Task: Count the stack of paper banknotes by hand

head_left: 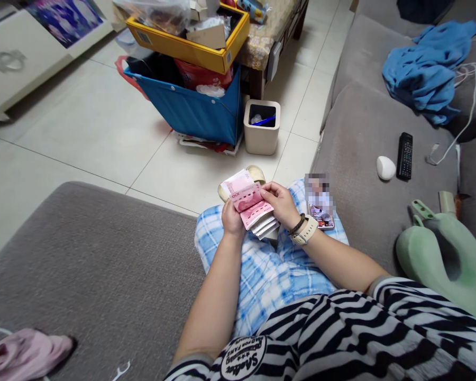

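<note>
Above her knee, the left hand (232, 218) grips the banknotes (249, 203); the right hand (281, 203) pinches their top edge.

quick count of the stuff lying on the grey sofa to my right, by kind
remote: 1
white egg-shaped thing: 1
blue cloth: 1
white cable: 1
green neck pillow: 1
total: 5
</note>
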